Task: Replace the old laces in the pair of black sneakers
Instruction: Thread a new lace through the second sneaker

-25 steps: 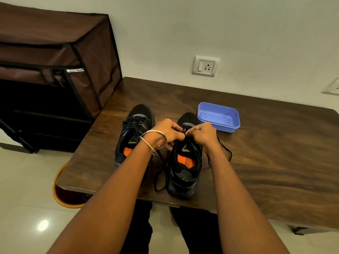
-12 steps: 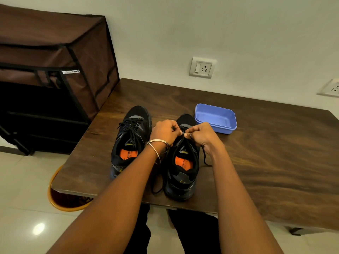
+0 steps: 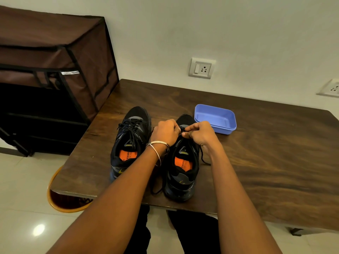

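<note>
A wooden table [image 3: 256, 162] is seen against a pale wall [image 3: 220, 24], and a brown fabric cabinet [image 3: 55, 61] is placed just beside its left edge. Under the near left corner of the table, part of an orange basket [image 3: 55, 198] is visible on the tiled floor [image 3: 22, 180].

Two black sneakers are set side by side near the front edge of the table, with the toes pointed toward the wall. The left sneaker [image 3: 131, 142] is fully laced. The right sneaker [image 3: 183, 173] is worked on by both hands above its front part. Orange insoles are seen inside both shoes.

A blue plastic box [image 3: 216, 118] is placed behind the right sneaker, very near to its toe; whether they touch cannot be told.

The left hand [image 3: 166, 132] is curled closed over the front eyelets of the right sneaker, and a metal bangle [image 3: 158, 144] is worn on its wrist. The right hand [image 3: 200, 133] is held close to it, with thumb and finger pinched on the black lace [image 3: 202, 156]. What exactly is gripped by the left hand is hidden by its own fingers, but it is pressed to the same lace area. One lace end is laid on the table to the right of the shoe, and another loop is hung down at the left side of it, near the table edge.

A white wall socket [image 3: 201, 67] is mounted above the table.
</note>
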The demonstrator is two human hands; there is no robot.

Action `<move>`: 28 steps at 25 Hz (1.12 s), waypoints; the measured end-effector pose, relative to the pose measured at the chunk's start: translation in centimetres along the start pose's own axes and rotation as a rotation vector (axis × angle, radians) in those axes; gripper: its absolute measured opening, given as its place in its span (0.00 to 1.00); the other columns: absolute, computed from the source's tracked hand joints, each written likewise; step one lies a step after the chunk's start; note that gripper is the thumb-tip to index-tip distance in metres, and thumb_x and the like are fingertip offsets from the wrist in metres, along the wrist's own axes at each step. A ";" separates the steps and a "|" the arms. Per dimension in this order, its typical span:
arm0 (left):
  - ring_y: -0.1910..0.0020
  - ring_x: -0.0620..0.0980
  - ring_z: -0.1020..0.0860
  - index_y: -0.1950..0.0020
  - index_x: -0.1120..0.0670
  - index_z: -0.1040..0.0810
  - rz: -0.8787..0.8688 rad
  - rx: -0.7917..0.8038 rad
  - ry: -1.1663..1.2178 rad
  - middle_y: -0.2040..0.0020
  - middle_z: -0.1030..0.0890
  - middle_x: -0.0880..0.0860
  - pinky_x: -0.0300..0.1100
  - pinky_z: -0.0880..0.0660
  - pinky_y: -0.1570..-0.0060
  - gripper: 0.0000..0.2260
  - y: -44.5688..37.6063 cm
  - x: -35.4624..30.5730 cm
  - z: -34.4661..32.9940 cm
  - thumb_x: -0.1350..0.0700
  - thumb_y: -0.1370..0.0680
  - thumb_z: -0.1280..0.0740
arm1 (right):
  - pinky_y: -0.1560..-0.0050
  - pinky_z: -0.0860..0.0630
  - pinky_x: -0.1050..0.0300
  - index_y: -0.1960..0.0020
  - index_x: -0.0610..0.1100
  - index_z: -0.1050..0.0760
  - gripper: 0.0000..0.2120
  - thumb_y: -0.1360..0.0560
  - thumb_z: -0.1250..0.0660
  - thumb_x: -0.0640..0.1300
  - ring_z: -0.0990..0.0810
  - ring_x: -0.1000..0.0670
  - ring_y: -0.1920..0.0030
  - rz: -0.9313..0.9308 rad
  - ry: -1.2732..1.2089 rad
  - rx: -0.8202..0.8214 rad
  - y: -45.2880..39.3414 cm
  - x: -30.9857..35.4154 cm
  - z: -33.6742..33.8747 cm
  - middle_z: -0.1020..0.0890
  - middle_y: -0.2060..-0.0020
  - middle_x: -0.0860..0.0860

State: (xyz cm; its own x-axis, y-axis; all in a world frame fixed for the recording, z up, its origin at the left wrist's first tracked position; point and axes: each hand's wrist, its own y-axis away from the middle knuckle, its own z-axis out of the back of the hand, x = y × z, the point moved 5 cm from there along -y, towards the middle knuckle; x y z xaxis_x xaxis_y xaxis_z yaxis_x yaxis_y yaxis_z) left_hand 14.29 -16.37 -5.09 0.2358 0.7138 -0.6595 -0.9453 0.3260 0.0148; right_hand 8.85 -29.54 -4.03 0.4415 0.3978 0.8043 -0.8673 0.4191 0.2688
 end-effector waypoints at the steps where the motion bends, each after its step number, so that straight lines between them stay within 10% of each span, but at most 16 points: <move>1: 0.52 0.57 0.21 0.54 0.51 0.22 0.020 -0.022 0.016 0.52 0.19 0.54 0.51 0.23 0.50 0.06 0.0 0.0 0.3 0.53 0.21 0.38 | 0.43 0.21 0.48 0.47 0.42 0.21 0.16 0.32 0.21 0.41 0.18 0.45 0.48 -0.014 0.016 0.032 -0.1 -0.2 0.0 0.17 0.53 0.46; 4: 0.56 0.52 0.19 0.56 0.53 0.23 0.057 -0.134 0.261 0.54 0.18 0.52 0.49 0.22 0.53 0.07 -0.4 0.0 1.9 0.56 0.20 0.39 | 0.39 0.24 0.42 0.38 0.48 0.25 0.34 0.40 0.17 0.50 0.23 0.42 0.41 -0.041 0.114 0.069 -0.2 -0.9 0.4 0.20 0.47 0.48; 9: 0.65 0.51 0.19 0.48 0.57 0.29 0.147 -0.139 1.231 0.59 0.19 0.55 0.48 0.19 0.58 0.05 0.8 -2.0 5.0 0.59 0.17 0.43 | 0.44 0.21 0.47 0.57 0.41 0.19 0.13 0.37 0.18 0.37 0.17 0.46 0.50 -0.023 0.139 0.039 0.2 -0.5 2.0 0.16 0.59 0.45; 12: 0.75 0.45 0.30 0.54 0.56 0.27 0.081 -0.196 1.464 0.67 0.25 0.52 0.40 0.25 0.71 0.06 0.8 -2.6 6.8 0.60 0.18 0.40 | 0.58 0.24 0.53 0.54 0.35 0.19 0.17 0.33 0.20 0.46 0.21 0.47 0.62 -0.060 0.273 0.058 0.9 -0.1 2.1 0.16 0.61 0.41; 17: 0.57 0.47 0.20 0.52 0.46 0.17 -0.164 -0.006 -0.057 0.55 0.17 0.47 0.43 0.22 0.54 0.05 0.3 -1.7 3.9 0.51 0.23 0.32 | 0.73 0.29 0.57 0.51 0.32 0.21 0.19 0.30 0.22 0.47 0.27 0.48 0.72 -0.134 0.245 0.108 1.3 -0.2 1.5 0.21 0.68 0.42; 22: 0.52 0.54 0.20 0.53 0.46 0.15 -0.055 0.130 -0.325 0.50 0.18 0.52 0.46 0.24 0.54 0.05 0.5 -0.9 2.4 0.49 0.24 0.30 | 0.74 0.28 0.57 0.52 0.34 0.21 0.19 0.31 0.21 0.47 0.27 0.48 0.73 -0.085 0.306 0.137 1.7 0.2 1.1 0.22 0.67 0.42; 28: 0.54 0.53 0.18 0.58 0.52 0.26 0.090 -0.139 1.235 0.57 0.15 0.53 0.42 0.30 0.67 0.11 0.3 -0.6 5.3 0.61 0.18 0.41 | 0.73 0.22 0.58 0.53 0.36 0.25 0.20 0.35 0.18 0.44 0.23 0.50 0.74 -0.132 0.183 0.109 1.2 -0.4 0.9 0.20 0.66 0.43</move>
State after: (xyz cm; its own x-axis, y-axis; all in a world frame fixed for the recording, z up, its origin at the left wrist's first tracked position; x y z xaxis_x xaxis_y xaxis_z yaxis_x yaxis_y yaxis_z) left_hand 15.04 -13.41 -0.73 -0.1295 -0.3539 -0.9263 -0.9807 0.1837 0.0669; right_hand 7.44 -29.90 -3.55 0.5787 0.4906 0.6515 -0.8144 0.3909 0.4289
